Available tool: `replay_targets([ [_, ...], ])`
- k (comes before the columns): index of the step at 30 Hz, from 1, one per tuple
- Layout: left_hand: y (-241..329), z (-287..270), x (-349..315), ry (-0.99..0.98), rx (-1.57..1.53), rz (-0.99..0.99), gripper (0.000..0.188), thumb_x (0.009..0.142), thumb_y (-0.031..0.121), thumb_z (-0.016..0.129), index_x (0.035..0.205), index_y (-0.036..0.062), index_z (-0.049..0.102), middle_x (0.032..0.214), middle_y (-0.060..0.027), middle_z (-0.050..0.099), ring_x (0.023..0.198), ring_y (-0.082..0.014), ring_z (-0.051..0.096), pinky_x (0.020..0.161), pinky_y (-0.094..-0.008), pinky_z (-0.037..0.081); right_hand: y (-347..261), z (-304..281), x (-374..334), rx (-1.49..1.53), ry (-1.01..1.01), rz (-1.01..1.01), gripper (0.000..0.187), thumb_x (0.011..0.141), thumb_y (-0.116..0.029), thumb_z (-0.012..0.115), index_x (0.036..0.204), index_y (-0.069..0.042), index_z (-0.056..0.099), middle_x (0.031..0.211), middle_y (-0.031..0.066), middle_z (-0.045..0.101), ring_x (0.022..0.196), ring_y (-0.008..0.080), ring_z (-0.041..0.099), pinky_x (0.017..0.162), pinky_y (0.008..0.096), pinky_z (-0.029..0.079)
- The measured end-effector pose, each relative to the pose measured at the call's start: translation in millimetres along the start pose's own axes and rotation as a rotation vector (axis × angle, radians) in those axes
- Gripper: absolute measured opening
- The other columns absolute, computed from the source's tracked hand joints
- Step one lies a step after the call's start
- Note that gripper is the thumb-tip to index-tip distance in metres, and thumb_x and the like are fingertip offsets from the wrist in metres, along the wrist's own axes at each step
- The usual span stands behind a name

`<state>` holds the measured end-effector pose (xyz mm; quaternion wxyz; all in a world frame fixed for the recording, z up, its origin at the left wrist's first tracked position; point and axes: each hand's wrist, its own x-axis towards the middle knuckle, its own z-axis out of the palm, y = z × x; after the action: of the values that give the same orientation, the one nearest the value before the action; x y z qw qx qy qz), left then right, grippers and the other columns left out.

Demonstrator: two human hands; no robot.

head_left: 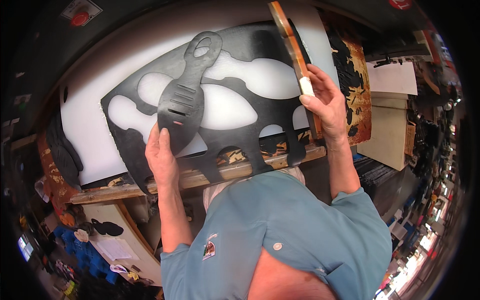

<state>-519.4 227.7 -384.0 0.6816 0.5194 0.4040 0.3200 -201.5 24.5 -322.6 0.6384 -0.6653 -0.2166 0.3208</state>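
L hand (pixel 162 157) is nearly closed, thumb & fingers pinching the near end of a black slotted sole-shaped cutout (pixel 182 105). That pc lies aslant over the L-centre of the holed black sheet (pixel 230 132), looped end pointing far; can't tell if it's resting or lifted. R hand (pixel 327 102) is curled part-way round an orange-brown board (pixel 295 47), prob. a cutting die, stood nearly edge-on at the sheet's R side, far end blurred.

Progress-wise, I'd say cutting's well on: several rounded, sole-like openings run across the sheet, and its near edge is all scallops. One cutout is in hand; what look like more black sole-shaped pcs (pixel 65 150) sit at L. What's left seems to be narrow webs plus a solid strip along the far side, fullest toward far R; prob. not much usable stock.

Edges: the sheet's near tongues lie across the wooden rail (pixel 192 178), so they could snag. White backing board (pixel 82 150) shows widest to L, a decent sliding margin; R looks tighter, w/ black scraps (pixel 350 75) on a rusty plate (pixel 366 112) just past it.
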Motion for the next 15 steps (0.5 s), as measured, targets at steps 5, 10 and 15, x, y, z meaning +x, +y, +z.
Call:
replay_targets([
  [5, 6, 9, 8, -0.01, -0.035, -0.138, 0.037, 0.109, 0.011, 0.062, 0.142, -0.0044, 0.061, 0.125, -0.0109, 0.074, 0.116, -0.0165, 0.067, 0.107, -0.0321, 0.049, 37, -20, 11, -1.032, 0.127, -0.376, 0.088, 0.077, -0.027, 0.09, 0.152, 0.001, 0.053, 0.14, 0.0244, 0.061, 0.123, 0.0369, 0.061, 0.108, 0.0486, 0.05],
  [10, 17, 13, 19, 0.007, 0.008, -0.046, 0.024, 0.107, 0.008, 0.065, 0.128, -0.0039, 0.07, 0.116, -0.0083, 0.077, 0.099, -0.0145, 0.07, 0.092, -0.03, 0.055, 74, -29, 29, -1.136, 0.125, -0.461, 0.087, 0.076, -0.03, 0.091, 0.15, 0.0, 0.055, 0.146, 0.0271, 0.056, 0.129, 0.044, 0.054, 0.113, 0.0529, 0.043],
  [15, 38, -49, 49, 0.256, 0.174, 0.243, 0.023, 0.105, 0.008, 0.067, 0.123, -0.0053, 0.072, 0.106, -0.0063, 0.077, 0.095, -0.0115, 0.067, 0.089, -0.0278, 0.054, 74, -30, 31, -1.028, 0.108, -0.335, 0.084, 0.082, -0.027, 0.088, 0.153, 0.0, 0.053, 0.152, 0.0229, 0.054, 0.136, 0.0429, 0.051, 0.117, 0.0504, 0.041],
])
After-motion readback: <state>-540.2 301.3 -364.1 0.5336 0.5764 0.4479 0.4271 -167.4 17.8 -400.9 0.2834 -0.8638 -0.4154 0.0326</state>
